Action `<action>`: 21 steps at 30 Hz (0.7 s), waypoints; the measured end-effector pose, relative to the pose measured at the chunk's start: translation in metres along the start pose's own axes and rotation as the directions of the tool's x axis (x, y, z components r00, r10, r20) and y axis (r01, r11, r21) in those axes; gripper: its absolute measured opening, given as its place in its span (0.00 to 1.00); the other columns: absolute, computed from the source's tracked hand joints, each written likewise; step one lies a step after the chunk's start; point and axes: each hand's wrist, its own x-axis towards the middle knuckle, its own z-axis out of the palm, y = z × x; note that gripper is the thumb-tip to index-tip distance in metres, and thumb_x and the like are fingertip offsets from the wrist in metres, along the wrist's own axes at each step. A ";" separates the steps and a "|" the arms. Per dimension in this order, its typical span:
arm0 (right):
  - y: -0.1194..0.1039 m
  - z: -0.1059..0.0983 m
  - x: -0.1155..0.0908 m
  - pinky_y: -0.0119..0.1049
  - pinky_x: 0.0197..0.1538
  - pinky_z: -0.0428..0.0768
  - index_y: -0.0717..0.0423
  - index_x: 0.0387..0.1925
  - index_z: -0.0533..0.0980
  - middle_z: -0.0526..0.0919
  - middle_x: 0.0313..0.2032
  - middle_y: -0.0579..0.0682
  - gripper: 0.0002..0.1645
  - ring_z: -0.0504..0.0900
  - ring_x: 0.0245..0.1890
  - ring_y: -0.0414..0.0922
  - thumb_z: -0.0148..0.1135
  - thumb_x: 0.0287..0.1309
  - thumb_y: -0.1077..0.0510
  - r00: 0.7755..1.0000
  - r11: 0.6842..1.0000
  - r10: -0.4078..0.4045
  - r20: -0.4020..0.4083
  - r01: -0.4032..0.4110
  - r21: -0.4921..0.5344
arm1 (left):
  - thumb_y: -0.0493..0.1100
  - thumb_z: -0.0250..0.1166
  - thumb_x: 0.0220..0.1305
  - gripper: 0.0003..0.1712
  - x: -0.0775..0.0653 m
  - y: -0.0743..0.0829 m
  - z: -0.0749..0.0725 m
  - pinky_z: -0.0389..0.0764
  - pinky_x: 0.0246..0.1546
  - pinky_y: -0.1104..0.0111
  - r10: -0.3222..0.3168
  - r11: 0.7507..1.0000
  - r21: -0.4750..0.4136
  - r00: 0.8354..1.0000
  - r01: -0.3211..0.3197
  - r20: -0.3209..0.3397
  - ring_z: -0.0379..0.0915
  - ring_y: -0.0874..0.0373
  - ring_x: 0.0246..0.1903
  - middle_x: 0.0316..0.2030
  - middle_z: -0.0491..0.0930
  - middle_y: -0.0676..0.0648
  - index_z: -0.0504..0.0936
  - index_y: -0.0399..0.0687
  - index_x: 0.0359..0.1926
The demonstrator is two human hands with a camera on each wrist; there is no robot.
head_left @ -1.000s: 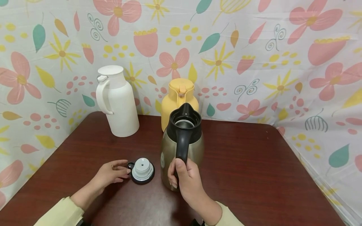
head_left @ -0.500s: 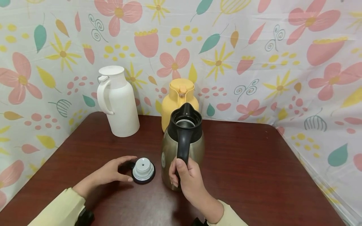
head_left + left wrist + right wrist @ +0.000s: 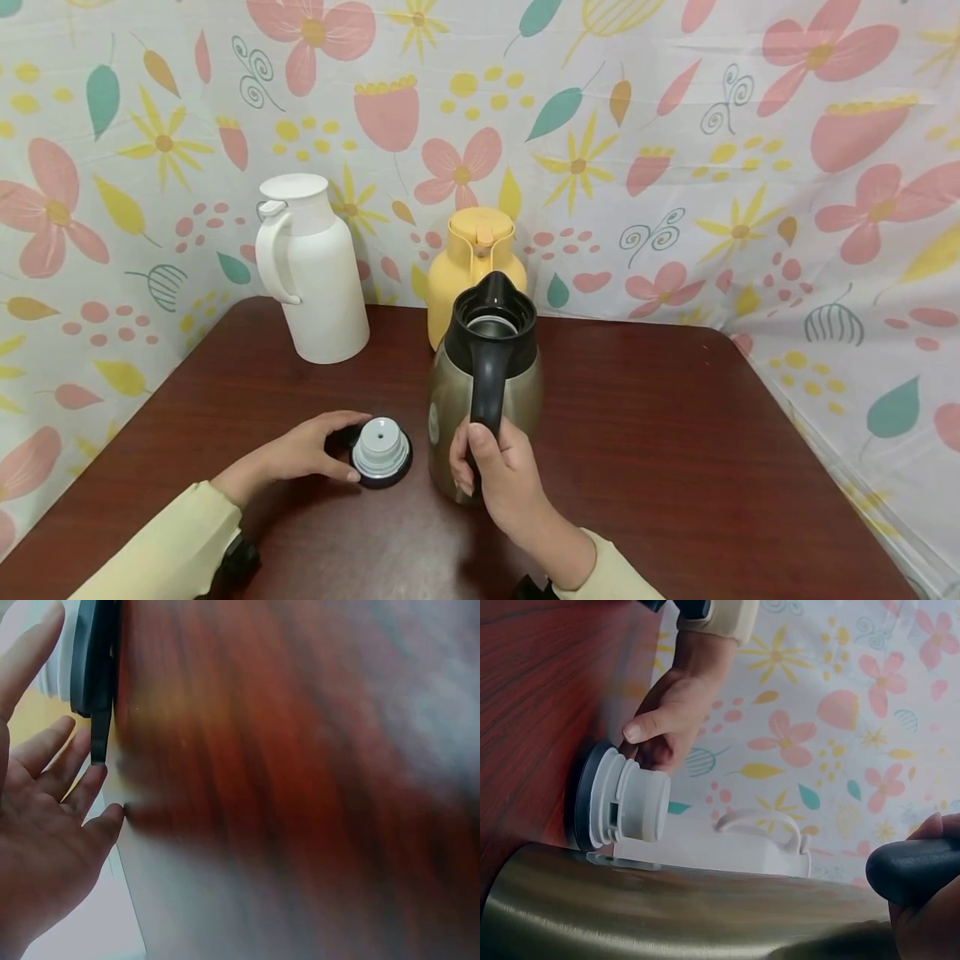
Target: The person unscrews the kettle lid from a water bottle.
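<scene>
A metallic thermos jug [image 3: 442, 417] with a black collar and spout stands lidless on the table, its mouth uncovered. My right hand [image 3: 502, 479] grips its black handle [image 3: 489, 383]. To the left of the jug lies its stopper lid [image 3: 381, 450], upside down, the pale plug pointing up and the black rim on the table. My left hand [image 3: 303, 450] is at the lid's left side, thumb near the front rim and forefinger near the back. In the left wrist view the fingers [image 3: 56, 746] are spread around the lid's black tab [image 3: 100, 739], not curled over it.
A white thermos jug [image 3: 326, 283] stands at the back left of the brown table [image 3: 660, 467]. Directly behind the metallic jug is a yellow thermos jug [image 3: 442, 287], partly hidden by it. A flowered curtain [image 3: 600, 125] hangs behind the table.
My left hand has moved right to the lid, its thumb and forefinger spreading apart around the edge. The right hand has kept its hold on the jug's handle, and the jug is nearly still.
</scene>
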 end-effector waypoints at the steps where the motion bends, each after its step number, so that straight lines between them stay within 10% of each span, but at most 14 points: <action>1: 0.000 0.000 0.000 0.32 0.16 0.67 0.69 0.25 0.62 0.60 0.14 0.61 0.31 0.63 0.13 0.40 0.46 0.81 0.48 1.000 1.000 -0.001 -0.001 0.001 -0.001 | 0.50 0.81 0.49 0.49 0.001 0.001 0.001 0.72 0.64 0.55 -0.002 1.000 0.007 1.000 0.001 0.005 0.68 0.34 0.67 0.65 0.76 0.35 0.73 0.34 0.69; 21: 0.000 0.010 -0.001 0.27 0.12 0.63 0.68 0.20 0.62 0.60 0.12 0.60 0.30 0.59 0.10 0.38 0.46 0.80 0.54 0.988 0.992 -0.064 -0.142 0.047 -0.121 | 0.50 0.84 0.45 0.45 0.006 0.012 0.013 0.78 0.58 0.52 -0.028 0.990 0.137 0.998 0.035 -0.058 0.76 0.40 0.59 0.57 0.83 0.38 0.79 0.33 0.62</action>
